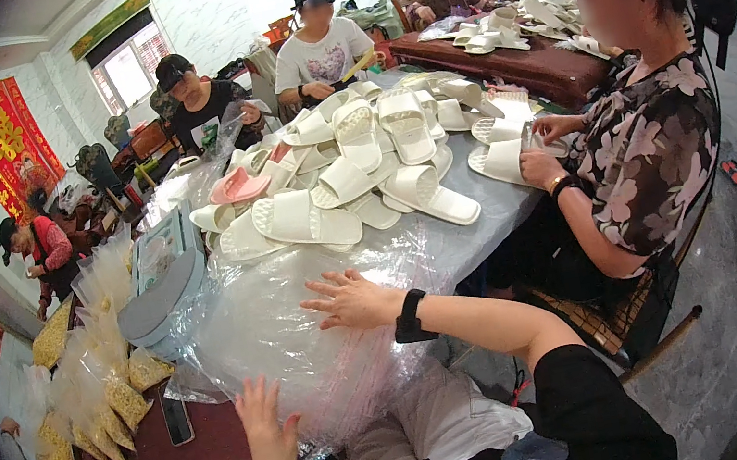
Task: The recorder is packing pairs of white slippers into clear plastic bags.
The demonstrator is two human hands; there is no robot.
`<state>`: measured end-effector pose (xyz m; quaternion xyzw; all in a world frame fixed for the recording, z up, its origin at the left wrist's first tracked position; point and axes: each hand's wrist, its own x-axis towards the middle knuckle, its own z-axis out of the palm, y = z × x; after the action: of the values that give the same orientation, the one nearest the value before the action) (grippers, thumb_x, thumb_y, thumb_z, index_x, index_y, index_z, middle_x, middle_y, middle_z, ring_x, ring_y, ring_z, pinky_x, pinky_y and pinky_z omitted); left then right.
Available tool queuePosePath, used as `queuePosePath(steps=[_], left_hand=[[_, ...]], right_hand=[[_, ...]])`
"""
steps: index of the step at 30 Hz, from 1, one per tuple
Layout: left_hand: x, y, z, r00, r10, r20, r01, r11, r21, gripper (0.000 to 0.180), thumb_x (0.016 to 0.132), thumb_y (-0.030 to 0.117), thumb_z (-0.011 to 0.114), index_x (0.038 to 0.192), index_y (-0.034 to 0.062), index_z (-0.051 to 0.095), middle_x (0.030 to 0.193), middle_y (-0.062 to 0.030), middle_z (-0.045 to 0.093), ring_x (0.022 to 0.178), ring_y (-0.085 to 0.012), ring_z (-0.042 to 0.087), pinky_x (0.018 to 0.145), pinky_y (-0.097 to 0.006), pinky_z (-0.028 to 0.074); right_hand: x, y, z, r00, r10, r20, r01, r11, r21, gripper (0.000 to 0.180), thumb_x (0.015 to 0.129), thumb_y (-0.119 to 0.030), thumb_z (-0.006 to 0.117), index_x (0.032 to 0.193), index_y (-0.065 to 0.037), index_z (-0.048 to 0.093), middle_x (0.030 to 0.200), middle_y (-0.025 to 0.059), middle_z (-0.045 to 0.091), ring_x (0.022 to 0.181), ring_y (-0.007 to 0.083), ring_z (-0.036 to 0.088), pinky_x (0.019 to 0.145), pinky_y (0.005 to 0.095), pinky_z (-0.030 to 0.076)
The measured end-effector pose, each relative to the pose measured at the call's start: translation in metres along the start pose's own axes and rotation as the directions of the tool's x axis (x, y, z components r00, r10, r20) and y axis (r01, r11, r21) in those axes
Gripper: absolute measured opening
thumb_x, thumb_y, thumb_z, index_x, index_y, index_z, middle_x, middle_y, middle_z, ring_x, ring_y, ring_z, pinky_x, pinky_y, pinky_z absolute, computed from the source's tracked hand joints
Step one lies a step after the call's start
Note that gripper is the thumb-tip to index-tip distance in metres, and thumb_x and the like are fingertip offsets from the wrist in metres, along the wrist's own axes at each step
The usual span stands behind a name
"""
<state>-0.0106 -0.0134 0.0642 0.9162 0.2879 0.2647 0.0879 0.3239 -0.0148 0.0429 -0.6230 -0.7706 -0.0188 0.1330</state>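
Resting flat with fingers spread, the right hand (pixel 353 299) presses the top of the clear bag stack (pixel 309 337), which slopes from the table toward the lap. The left hand (pixel 266 432), open-fingered, touches its near lower edge, holding nothing.

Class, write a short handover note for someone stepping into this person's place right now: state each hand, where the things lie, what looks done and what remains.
Left hand: open, fingers spread, raised at the near edge of the stack of clear plastic bags, holding nothing.
Right hand: open, palm flat on top of that stack.
White slippers lie piled loose on the grey table beyond the bags; one pink slipper lies among them.
A phone lies left of the bags.
Done: no bagged slipper shows near the hands.
Left: the pile appears unbagged.
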Motion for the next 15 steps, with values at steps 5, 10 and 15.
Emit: queuePosePath(steps=[5, 10, 15], left_hand=[[0.048, -0.019, 0.065, 0.968, -0.100, 0.229, 0.066, 0.986, 0.152, 0.064, 0.095, 0.038, 0.067, 0.153, 0.0200, 0.048, 0.168, -0.0116, 0.030, 0.154, -0.0429, 0.023, 0.118, -0.072, 0.014], [0.057, -0.047, 0.078, 0.988, -0.066, 0.139, 0.048, 0.990, 0.133, 0.064, 0.096, 0.050, 0.061, 0.152, 0.0208, 0.051, 0.167, -0.0095, 0.032, 0.154, -0.0426, 0.025, 0.117, -0.073, 0.013], [0.057, -0.051, 0.074, 0.996, -0.037, 0.078, 0.028, 0.993, 0.113, 0.062, 0.093, 0.053, 0.061, 0.145, 0.0185, 0.058, 0.162, -0.0128, 0.040, 0.152, -0.0433, 0.029, 0.118, -0.071, 0.013]], right_hand=[[-0.009, 0.043, -0.019, 0.988, -0.012, -0.156, 0.004, 0.999, -0.051, 0.059, 0.101, -0.052, 0.055, 0.153, -0.024, 0.048, 0.164, 0.0122, 0.035, 0.145, 0.0395, 0.037, 0.113, 0.0619, 0.033], [-0.009, 0.125, -0.045, 0.928, 0.220, -0.301, -0.233, 0.972, -0.007, 0.057, 0.101, -0.049, 0.057, 0.151, -0.021, 0.050, 0.162, 0.0193, 0.035, 0.142, 0.0438, 0.040, 0.112, 0.0634, 0.033], [0.008, 0.208, -0.063, 0.760, 0.512, -0.402, -0.511, 0.851, 0.117, 0.057, 0.100, -0.044, 0.059, 0.152, -0.022, 0.049, 0.160, 0.0281, 0.033, 0.141, 0.0484, 0.038, 0.111, 0.0624, 0.034]])
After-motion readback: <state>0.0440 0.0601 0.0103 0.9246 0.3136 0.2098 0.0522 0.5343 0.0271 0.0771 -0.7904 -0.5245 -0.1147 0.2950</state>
